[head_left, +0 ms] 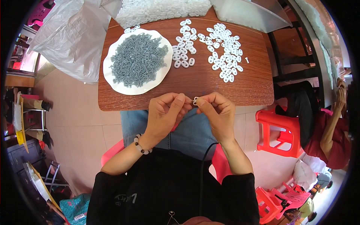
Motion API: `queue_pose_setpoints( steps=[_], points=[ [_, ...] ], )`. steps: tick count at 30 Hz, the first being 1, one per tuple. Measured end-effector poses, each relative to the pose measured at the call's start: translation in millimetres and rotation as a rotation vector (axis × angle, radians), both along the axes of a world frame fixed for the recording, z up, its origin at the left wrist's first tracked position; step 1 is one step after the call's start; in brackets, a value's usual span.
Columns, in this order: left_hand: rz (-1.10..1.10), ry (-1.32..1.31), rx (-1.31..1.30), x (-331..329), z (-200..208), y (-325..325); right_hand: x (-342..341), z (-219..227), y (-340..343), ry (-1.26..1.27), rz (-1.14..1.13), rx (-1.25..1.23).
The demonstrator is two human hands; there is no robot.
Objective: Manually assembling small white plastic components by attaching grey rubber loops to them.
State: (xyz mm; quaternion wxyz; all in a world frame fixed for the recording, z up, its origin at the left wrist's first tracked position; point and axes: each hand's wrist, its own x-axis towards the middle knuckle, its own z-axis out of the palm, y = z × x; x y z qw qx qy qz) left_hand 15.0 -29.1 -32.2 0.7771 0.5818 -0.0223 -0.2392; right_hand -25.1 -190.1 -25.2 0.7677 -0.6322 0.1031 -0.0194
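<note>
Both hands meet just over the table's near edge. My right hand (pixel 217 112) pinches a small white plastic piece with two holes (pixel 195 100) between thumb and fingertips. Close against it on the left, my left hand (pixel 168 112) is closed in a pinch on what looks like a small screw; only a thin bit of it shows at the plastic piece. Beyond my left hand stands a white scalloped plate (pixel 112 83) heaped with small grey screws (pixel 138 60). Farther off lie a cluster of white two-hole pieces (pixel 183 48) and a larger loose cluster (pixel 227 56).
The brown wooden table (pixel 168 88) has rounded corners. At its back are a heap of white pieces (pixel 161 11) and a translucent bin (pixel 251 15). A plastic sack (pixel 71 45) hangs at left. Right are a red stool (pixel 279 131) and a seated person (pixel 333 135).
</note>
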Motion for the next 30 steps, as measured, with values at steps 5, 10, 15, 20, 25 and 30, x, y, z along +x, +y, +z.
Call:
queue_pose_setpoints(
  steps=[5,10,15,20,25,30],
  points=[
    [0.006,-0.014,-0.034,3,0,-1,0,2,-1,0.018,-0.009,0.008],
    [-0.061,0.021,0.006,6,5,0,1,2,-2,0.014,-0.002,0.019],
    [-0.027,-0.022,0.018,10,8,-3,1,5,-5,-0.013,-0.021,0.04],
    [-0.117,-0.329,0.399,31,25,-18,-1,15,-21,-0.022,-0.143,0.076],
    [-0.107,-0.977,0.798,64,14,-55,-7,27,-45,-0.091,-0.271,0.088],
    [-0.113,-1.121,0.829,81,7,-84,-11,30,-58,-0.16,-0.321,0.085]
  ],
)
